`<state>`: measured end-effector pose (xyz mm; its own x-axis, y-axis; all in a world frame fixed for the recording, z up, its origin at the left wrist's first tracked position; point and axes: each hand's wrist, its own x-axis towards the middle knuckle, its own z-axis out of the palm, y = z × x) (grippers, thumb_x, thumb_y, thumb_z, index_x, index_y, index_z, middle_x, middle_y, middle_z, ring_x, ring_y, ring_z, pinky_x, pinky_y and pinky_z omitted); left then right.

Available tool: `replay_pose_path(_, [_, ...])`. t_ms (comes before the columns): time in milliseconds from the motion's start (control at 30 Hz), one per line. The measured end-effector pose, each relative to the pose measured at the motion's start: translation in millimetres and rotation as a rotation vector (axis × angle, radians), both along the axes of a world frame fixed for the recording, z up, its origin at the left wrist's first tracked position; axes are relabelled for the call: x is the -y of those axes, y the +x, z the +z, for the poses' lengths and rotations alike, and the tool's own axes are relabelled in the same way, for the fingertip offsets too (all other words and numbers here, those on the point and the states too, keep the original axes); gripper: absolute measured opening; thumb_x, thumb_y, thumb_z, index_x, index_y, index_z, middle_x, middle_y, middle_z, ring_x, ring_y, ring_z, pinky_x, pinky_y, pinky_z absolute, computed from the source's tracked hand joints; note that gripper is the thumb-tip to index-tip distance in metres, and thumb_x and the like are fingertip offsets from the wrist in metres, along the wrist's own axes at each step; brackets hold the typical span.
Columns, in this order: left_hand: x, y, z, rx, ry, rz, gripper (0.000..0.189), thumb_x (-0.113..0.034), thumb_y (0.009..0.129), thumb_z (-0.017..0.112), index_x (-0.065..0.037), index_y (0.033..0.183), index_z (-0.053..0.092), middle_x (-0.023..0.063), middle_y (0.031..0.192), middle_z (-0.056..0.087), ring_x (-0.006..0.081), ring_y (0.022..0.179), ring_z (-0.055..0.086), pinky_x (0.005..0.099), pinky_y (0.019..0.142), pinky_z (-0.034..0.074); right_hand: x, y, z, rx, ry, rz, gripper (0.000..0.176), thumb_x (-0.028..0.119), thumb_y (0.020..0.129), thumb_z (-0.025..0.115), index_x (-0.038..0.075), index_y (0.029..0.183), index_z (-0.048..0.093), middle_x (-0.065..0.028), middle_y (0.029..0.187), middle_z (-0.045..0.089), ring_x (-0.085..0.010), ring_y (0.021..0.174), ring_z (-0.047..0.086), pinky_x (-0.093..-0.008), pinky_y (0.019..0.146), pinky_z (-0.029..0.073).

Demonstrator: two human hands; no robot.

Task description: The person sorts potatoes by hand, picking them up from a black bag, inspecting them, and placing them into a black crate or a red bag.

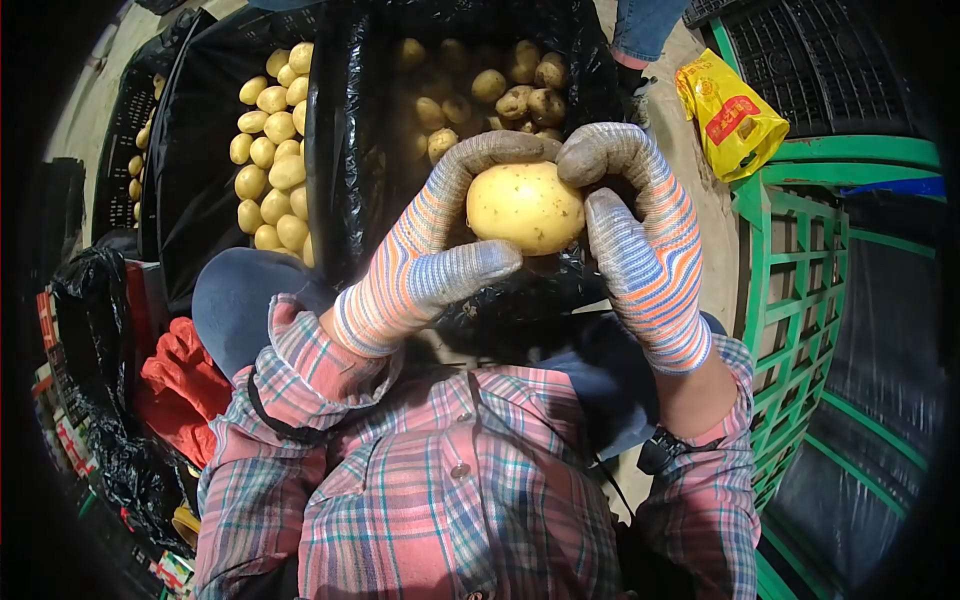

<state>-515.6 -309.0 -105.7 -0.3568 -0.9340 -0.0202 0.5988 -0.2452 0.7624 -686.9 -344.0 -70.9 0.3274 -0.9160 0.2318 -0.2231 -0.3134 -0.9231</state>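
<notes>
A large pale yellow potato (525, 208) with small dark specks is held up between both gloved hands. My left hand (430, 235), in a striped knit glove, curls round its left side, fingers above and thumb below. On the right side, my right hand (645, 245), in a matching glove, touches the potato with its fingertips at the upper right, the thumb close beside it. Beyond the hands, a crate lined with black plastic (352, 120) holds several dirtier potatoes (489, 86). Cleaner yellow potatoes (279, 127) fill part of the crate to its left.
Another crate (118, 130) stands at the far left. Red gloves (185, 380) and crumpled black plastic (95, 330) lie at the left. A yellow bag (730, 115) lies at the upper right, near a green crate (795, 310). Another person's leg (645, 30) shows at the top.
</notes>
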Motion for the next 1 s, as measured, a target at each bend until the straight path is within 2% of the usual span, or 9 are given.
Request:
replay_pose_path(200, [2.0,2.1,-7.9,0.049,-0.089,0.024,0.07,-0.022,0.079,0.072,-0.005,0.136,0.035,0.0113,0.135,0.042,0.0229,0.122,0.046,0.0357,0.103,0.039,-3.5,2.8,0.6,0.041,-0.016,0.001,0.018,-0.002,0.077,0.053,0.001,0.094,0.056,-0.0083,0.09,0.056,-0.0174,0.084,0.057,-0.0287,0.082,0.046])
replay_pose_path(267, [2.0,1.3,-2.2,0.05,-0.104,0.031,0.07,-0.022,0.079,0.072,-0.005,0.136,0.035,0.0113,0.135,0.042,0.0229,0.122,0.046,0.0357,0.103,0.039,-2.3,-0.9,5.8,0.043,0.16,-0.012,0.019,-0.001,0.076,0.055,0.002,0.095,0.055,-0.0076,0.09,0.056,-0.0159,0.085,0.056,-0.0278,0.082,0.046])
replay_pose_path(400, [2.3,2.1,-1.8,0.069,-0.152,0.06,0.069,-0.021,0.078,0.072,-0.005,0.135,0.038,0.0115,0.137,0.041,0.0234,0.126,0.043,0.0364,0.105,0.036,-4.7,2.8,3.6,-0.022,0.007,-0.005,0.018,0.0,0.078,0.055,0.002,0.096,0.055,-0.0064,0.092,0.056,-0.0134,0.087,0.054,-0.0266,0.083,0.045])
replay_pose_path(500, [2.8,2.4,-5.1,0.097,-0.216,0.112,0.066,-0.021,0.077,0.073,-0.004,0.132,0.042,0.012,0.138,0.04,0.0239,0.128,0.041,0.0373,0.106,0.034,-8.3,6.3,11.2,0.146,0.332,-0.084,0.023,0.002,0.078,0.058,0.003,0.101,0.055,-0.0056,0.095,0.056,-0.0123,0.09,0.053,-0.0268,0.084,0.044])
replay_pose_path(567, [6.2,5.8,-7.1,0.046,-0.239,0.126,0.066,-0.021,0.076,0.074,-0.003,0.132,0.044,0.0127,0.14,0.039,0.0244,0.129,0.039,0.0378,0.108,0.032,-8.7,8.8,6.1,0.301,0.417,-0.033,0.036,0.007,0.078,0.063,0.002,0.112,0.052,-0.0062,0.102,0.056,-0.0129,0.093,0.053,-0.0276,0.085,0.044])
replay_pose_path(600, [7.3,6.3,-5.6,0.072,-0.269,0.159,0.07,-0.021,0.076,0.075,-0.003,0.135,0.041,0.013,0.14,0.039,0.0246,0.13,0.039,0.0375,0.108,0.032,-10.0,10.0,5.2,0.315,0.441,0.037,0.05,0.011,0.075,0.069,0.003,0.12,0.048,-0.0073,0.11,0.056,-0.0145,0.098,0.054,-0.0284,0.086,0.045])
replay_pose_path(667, [8.5,5.9,-1.4,0.105,-0.319,0.199,0.083,-0.023,0.074,0.076,-0.003,0.141,0.032,0.0136,0.142,0.037,0.0249,0.131,0.037,0.0372,0.108,0.031,-6.3,8.1,0.6,0.249,0.381,0.068,0.052,0.011,0.075,0.07,0.003,0.122,0.047,-0.0075,0.112,0.056,-0.015,0.099,0.055,-0.0286,0.086,0.045])
replay_pose_path(767, [9.6,3.3,-10.3,0.109,-0.33,0.255,0.088,-0.023,0.073,0.078,-0.003,0.143,0.028,0.0136,0.142,0.037,0.0243,0.132,0.037,0.0375,0.108,0.031,-6.2,7.9,-3.5,0.216,0.286,0.12,0.056,0.012,0.075,0.07,0.004,0.124,0.047,-0.0082,0.115,0.056,-0.0162,0.101,0.056,-0.0293,0.086,0.046])
replay_pose_path(1000, [7.6,9.1,3.8,0.068,-0.096,0.119,0.095,-0.021,0.068,0.083,-0.004,0.144,0.028,0.0116,0.137,0.044,0.0227,0.125,0.045,0.036,0.104,0.038,-8.0,8.0,-8.2,0.272,0.182,0.111,0.053,0.012,0.077,0.067,0.002,0.125,0.046,-0.0098,0.12,0.052,-0.018,0.108,0.052,-0.0317,0.094,0.042])
